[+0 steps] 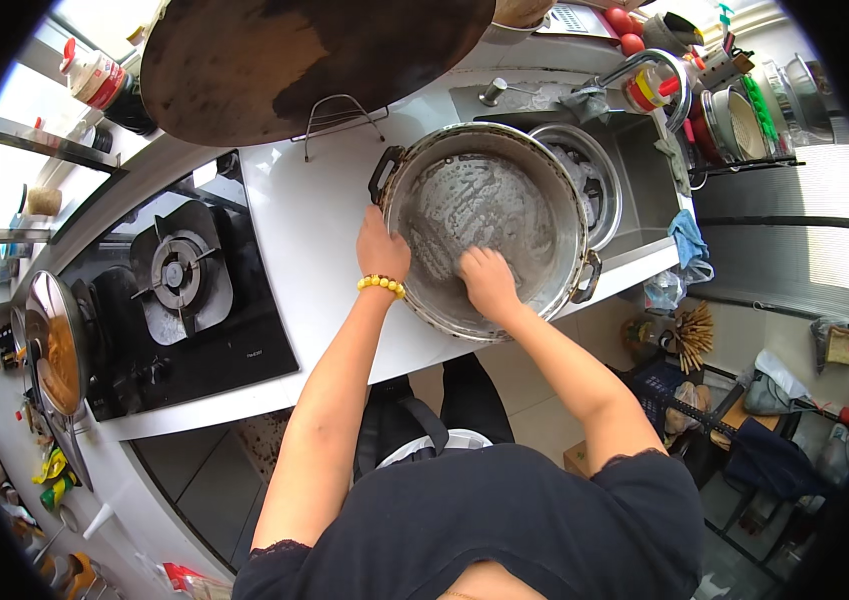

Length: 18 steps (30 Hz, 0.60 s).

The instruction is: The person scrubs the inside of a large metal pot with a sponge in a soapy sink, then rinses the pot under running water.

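A large round metal pot with foamy, wet streaks over its inner floor sits partly on the white countertop and partly over the sink edge. My left hand, a yellow bead bracelet at its wrist, grips the pot's left rim just below a black side handle. Inside the pot, my right hand presses curled fingers against the floor, slightly blurred. Whether a scrubber lies under those fingers is hidden. The second handle sticks out at the lower right.
A metal basin stands in the sink, beneath a curved faucet. Left of the pot is a black gas stove. A large round wooden board leans behind a wire rack. Dish racks stand at the right.
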{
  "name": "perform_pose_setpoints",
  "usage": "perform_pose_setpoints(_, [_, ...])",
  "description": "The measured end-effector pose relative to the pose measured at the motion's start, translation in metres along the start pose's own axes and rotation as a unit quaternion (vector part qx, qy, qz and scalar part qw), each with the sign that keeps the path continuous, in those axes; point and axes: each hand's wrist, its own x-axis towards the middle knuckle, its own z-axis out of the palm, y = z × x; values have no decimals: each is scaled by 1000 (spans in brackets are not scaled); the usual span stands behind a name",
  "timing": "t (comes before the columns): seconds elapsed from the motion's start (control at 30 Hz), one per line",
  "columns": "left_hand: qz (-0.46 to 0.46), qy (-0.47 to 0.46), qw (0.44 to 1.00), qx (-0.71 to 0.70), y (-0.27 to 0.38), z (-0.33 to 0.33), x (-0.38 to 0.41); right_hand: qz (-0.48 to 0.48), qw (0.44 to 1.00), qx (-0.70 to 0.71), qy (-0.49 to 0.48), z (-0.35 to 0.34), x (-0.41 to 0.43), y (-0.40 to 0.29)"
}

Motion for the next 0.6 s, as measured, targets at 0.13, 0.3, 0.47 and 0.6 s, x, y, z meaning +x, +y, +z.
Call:
perform_pose_setpoints(0.13, [19,6,1000,3,4,4,-1,7,999,-16,50,11,39,0])
perform_pose_setpoints(0.3, [3,-17,1000,12,3,2,-1,21,998,-19,58,8,44,1])
perform_pose_setpoints(0.47, [7,-6,1000,21,1,-1,1,16,998,-19,64,3,11,4])
perform_pose_setpoints(0.6, [8,-17,1000,11,7,3,-1,30,995,-34,89,15,60,8])
